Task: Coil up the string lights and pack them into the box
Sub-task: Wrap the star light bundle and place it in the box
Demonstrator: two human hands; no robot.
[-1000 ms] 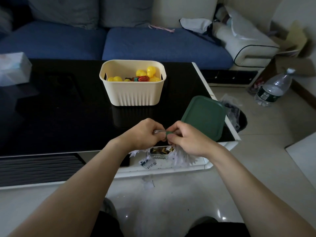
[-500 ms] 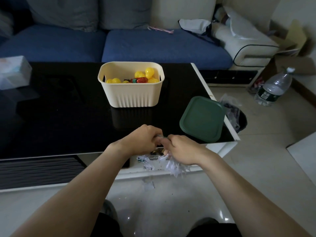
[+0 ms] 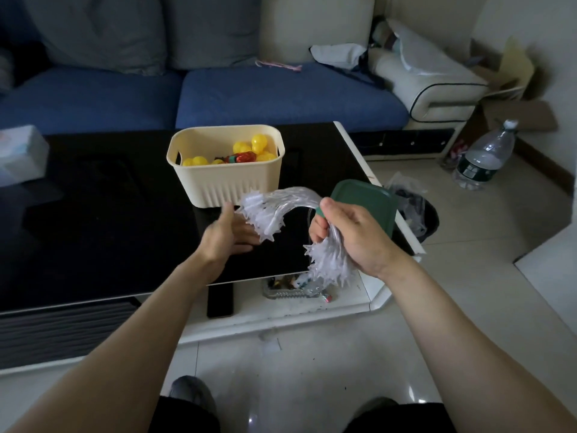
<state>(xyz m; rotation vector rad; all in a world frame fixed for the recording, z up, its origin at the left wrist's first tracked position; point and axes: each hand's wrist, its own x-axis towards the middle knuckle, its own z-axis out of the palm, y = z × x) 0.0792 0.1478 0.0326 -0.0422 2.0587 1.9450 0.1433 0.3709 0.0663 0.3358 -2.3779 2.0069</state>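
**Bundle lifted toward the box**

Head view: in the last half second my hands rose from the table edge and parted. My right hand [image 3: 352,235] gripped the string lights [image 3: 281,207]; my left hand [image 3: 224,232] lay spread beneath their free end, perhaps touching. The coil arched just before the box [image 3: 199,179], so packing looked imminent.

Clear spiky string lights [image 3: 281,204] arched, cream box [image 3: 228,179] open
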